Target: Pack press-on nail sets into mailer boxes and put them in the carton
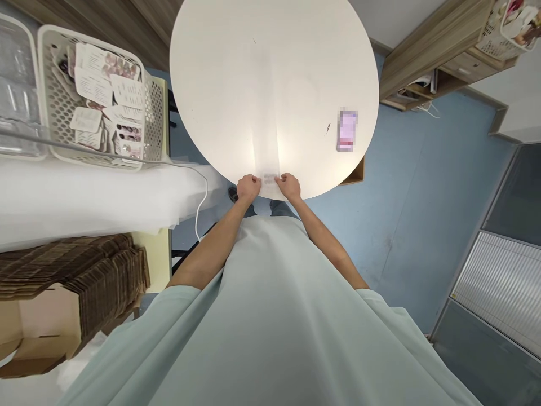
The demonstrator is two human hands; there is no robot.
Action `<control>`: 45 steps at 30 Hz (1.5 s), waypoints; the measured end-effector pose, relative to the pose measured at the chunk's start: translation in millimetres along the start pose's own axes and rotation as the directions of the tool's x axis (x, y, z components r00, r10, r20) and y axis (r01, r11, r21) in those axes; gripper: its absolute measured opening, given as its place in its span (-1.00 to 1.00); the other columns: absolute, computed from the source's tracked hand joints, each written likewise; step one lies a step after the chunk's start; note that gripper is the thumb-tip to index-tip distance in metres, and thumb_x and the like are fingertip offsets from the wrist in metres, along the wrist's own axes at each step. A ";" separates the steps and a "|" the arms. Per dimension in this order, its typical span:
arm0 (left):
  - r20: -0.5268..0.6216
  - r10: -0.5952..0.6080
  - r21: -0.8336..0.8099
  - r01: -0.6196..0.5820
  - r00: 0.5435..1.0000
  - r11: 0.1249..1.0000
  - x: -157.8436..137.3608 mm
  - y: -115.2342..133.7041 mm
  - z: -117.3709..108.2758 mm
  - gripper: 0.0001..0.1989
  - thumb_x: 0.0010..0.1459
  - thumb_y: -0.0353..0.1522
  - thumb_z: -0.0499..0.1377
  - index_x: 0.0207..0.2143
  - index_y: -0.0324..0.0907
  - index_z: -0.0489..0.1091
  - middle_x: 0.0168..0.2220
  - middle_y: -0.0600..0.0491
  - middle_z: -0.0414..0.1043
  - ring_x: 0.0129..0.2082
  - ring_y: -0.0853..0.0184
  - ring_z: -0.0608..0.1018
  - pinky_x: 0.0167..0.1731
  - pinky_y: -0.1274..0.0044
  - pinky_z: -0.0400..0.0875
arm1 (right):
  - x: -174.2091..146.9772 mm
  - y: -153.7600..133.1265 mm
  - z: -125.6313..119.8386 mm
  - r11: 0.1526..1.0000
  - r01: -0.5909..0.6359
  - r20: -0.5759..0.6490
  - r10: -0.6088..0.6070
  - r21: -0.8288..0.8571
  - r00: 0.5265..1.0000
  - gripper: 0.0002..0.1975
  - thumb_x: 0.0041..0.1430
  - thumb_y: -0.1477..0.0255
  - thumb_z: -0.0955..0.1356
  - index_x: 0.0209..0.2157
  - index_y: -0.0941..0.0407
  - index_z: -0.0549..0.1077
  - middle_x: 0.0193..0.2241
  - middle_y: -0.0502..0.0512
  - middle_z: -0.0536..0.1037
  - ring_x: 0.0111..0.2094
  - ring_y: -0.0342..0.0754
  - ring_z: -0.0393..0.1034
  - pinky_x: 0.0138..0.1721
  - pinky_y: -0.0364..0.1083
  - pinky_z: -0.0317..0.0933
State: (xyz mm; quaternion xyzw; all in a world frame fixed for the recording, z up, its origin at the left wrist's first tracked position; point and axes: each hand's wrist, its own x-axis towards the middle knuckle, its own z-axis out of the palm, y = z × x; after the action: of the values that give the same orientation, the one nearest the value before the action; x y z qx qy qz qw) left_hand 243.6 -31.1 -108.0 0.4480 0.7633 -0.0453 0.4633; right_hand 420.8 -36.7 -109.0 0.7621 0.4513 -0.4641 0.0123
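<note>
A translucent strip of plastic wrap lies lengthwise over the round white table and reaches the near edge. On its near end is a small greyish, see-through piece with rows of small marks; its kind I cannot make out. My left hand is closed at the left side of the strip's near end, thumb and fingers pinched together. Opposite it, my right hand pinches the right side. The small piece lies between the two hands.
A blurred phone-like object lies on the table's right. To the left are a white basket of carded items, clear plastic boxes, a roll of white wrap and flattened cardboard boxes. Wooden shelving stands at the right.
</note>
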 end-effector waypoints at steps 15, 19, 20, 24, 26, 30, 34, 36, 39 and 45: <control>-0.102 0.507 0.245 -0.473 0.856 0.846 -4.3 -7.0 10.7 -0.56 0.45 -0.40 0.02 0.26 -0.30 0.49 0.35 -0.43 0.49 0.35 -0.19 0.55 0.27 0.03 0.53 | 4.7 6.0 9.1 0.999 -0.006 -0.002 0.006 0.054 1.000 -0.74 0.50 0.20 0.43 0.00 0.08 0.63 0.07 0.24 0.76 0.13 0.17 0.66 0.17 0.07 0.50; 0.100 0.752 0.283 -0.743 0.651 0.606 -8.1 -17.0 17.2 -0.44 0.48 -0.40 -0.02 0.43 -0.40 0.37 0.58 -0.41 0.24 0.62 -0.15 0.27 0.54 0.01 0.25 | 2.6 5.3 7.6 0.996 0.001 -0.013 0.000 0.088 1.000 -0.76 0.48 0.21 0.44 -0.06 0.09 0.63 0.04 0.24 0.77 0.11 0.17 0.66 0.19 0.07 0.48; 0.140 0.764 0.284 -0.764 0.630 0.579 -8.4 -20.8 18.1 -0.41 0.48 -0.38 -0.01 0.46 -0.43 0.33 0.61 -0.42 0.18 0.65 -0.15 0.21 0.57 0.00 0.20 | 2.5 4.9 7.2 0.995 0.002 -0.016 0.000 0.096 1.000 -0.77 0.47 0.22 0.44 -0.08 0.09 0.63 0.03 0.24 0.77 0.11 0.17 0.66 0.19 0.07 0.47; 0.227 0.767 0.310 -0.791 0.600 0.527 -8.9 -32.5 16.7 -0.28 0.49 -0.26 0.06 0.56 -0.48 0.20 0.67 -0.45 -0.02 0.70 -0.19 0.07 0.62 -0.03 0.05 | 4.1 4.9 5.0 0.988 -0.003 -0.025 0.007 0.155 1.000 -0.80 0.41 0.24 0.48 -0.18 0.09 0.63 -0.06 0.22 0.77 0.07 0.13 0.67 0.18 0.04 0.47; 0.259 0.763 0.340 -0.795 0.592 0.502 -8.7 -33.4 13.6 -0.21 0.44 -0.24 0.13 0.58 -0.50 0.16 0.68 -0.46 -0.06 0.70 -0.21 0.05 0.63 -0.04 0.00 | 5.0 5.7 3.6 0.979 -0.005 -0.015 0.008 0.205 1.000 -0.78 0.37 0.23 0.50 -0.26 0.09 0.62 -0.18 0.16 0.76 -0.02 0.09 0.68 0.12 0.00 0.49; 0.280 0.746 0.380 -0.783 0.605 0.493 -6.7 -27.5 7.9 -0.24 0.38 -0.40 0.08 0.57 -0.53 0.20 0.66 -0.45 0.02 0.69 -0.17 0.12 0.62 -0.01 0.04 | 4.1 6.7 -0.1 0.942 -0.018 0.047 0.003 0.335 0.999 -0.63 0.31 0.12 0.56 -0.41 0.08 0.55 -0.43 0.05 0.63 -0.25 0.00 0.60 -0.09 -0.07 0.51; 0.252 0.732 0.338 -0.767 0.632 0.546 -4.7 -20.5 5.3 -0.25 0.31 -0.52 0.02 0.54 -0.42 0.31 0.61 -0.38 0.21 0.65 -0.11 0.24 0.58 -0.01 0.14 | -0.8 7.0 -6.6 0.922 -0.032 0.125 -0.018 0.385 0.992 -0.58 0.34 0.07 0.56 -0.39 0.11 0.56 -0.44 0.08 0.61 -0.31 -0.01 0.57 -0.14 -0.05 0.55; 0.251 0.722 0.309 -0.760 0.645 0.571 -4.9 -17.6 4.1 -0.26 0.28 -0.52 0.06 0.51 -0.39 0.36 0.59 -0.37 0.25 0.62 -0.12 0.29 0.58 0.00 0.13 | -5.2 8.1 -11.9 0.948 -0.008 0.127 -0.034 0.319 0.991 -0.65 0.51 0.16 0.43 -0.25 0.14 0.62 -0.32 0.17 0.69 -0.26 0.02 0.63 -0.06 0.00 0.59; 0.249 0.699 0.282 -0.740 0.671 0.611 -6.7 -12.8 0.6 -0.27 0.25 -0.50 0.12 0.48 -0.35 0.39 0.57 -0.36 0.28 0.58 -0.14 0.35 0.58 0.01 0.14 | -14.0 11.2 -21.0 0.982 0.172 0.007 -0.173 0.078 0.985 -0.64 0.54 0.43 0.25 0.16 0.16 0.61 0.13 0.30 0.71 0.01 0.10 0.68 0.19 0.11 0.55; 0.253 0.663 0.249 -0.709 0.705 0.660 -7.8 -1.1 -10.9 -0.38 0.25 -0.45 0.18 0.36 -0.23 0.50 0.42 -0.29 0.44 0.36 -0.14 0.55 0.47 0.05 0.32 | -22.0 22.2 -28.0 0.853 0.498 0.156 -0.476 -0.157 0.865 -0.31 0.32 0.58 0.25 0.45 0.09 0.40 0.55 0.24 0.35 0.21 0.18 0.58 0.19 0.18 0.55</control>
State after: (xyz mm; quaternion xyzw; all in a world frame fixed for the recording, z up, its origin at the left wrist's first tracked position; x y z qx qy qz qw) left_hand 236.9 -31.5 -96.4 0.7690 0.4841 -0.0245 0.4167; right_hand 452.2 -52.5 -86.1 0.5908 0.6708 -0.4483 -0.0071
